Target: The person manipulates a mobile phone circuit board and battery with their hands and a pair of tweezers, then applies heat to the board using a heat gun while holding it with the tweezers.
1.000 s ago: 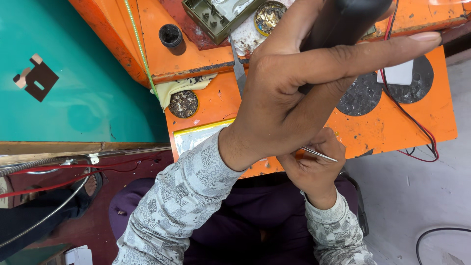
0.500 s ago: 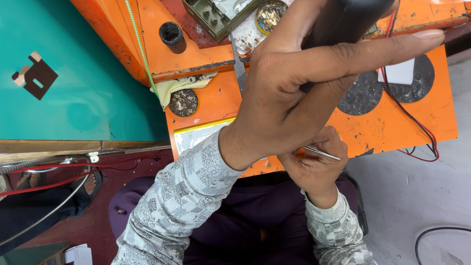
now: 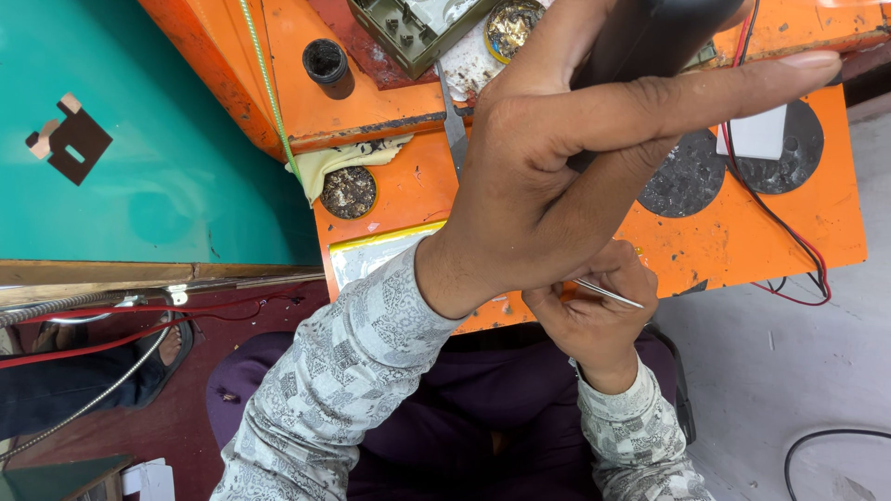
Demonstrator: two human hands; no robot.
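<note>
Left hand [image 3: 548,176] is gripping a thick black cylindrical tool handle [image 3: 650,37], fingers wrapped round it, index finger stretched out toward the worktop's right edge. Handle's long axis is running up and away from the orange worktop [image 3: 742,232], tip out of view. Right hand [image 3: 594,320] is sitting just below the left hand at the worktop's near edge, pinching thin silver metal tweezers [image 3: 608,293], points aimed right. Right hand is nearer the worktop surface; left is hovering above it. Round tin of brass-coloured wool [image 3: 512,26] is sitting at the worktop's far side.
</note>
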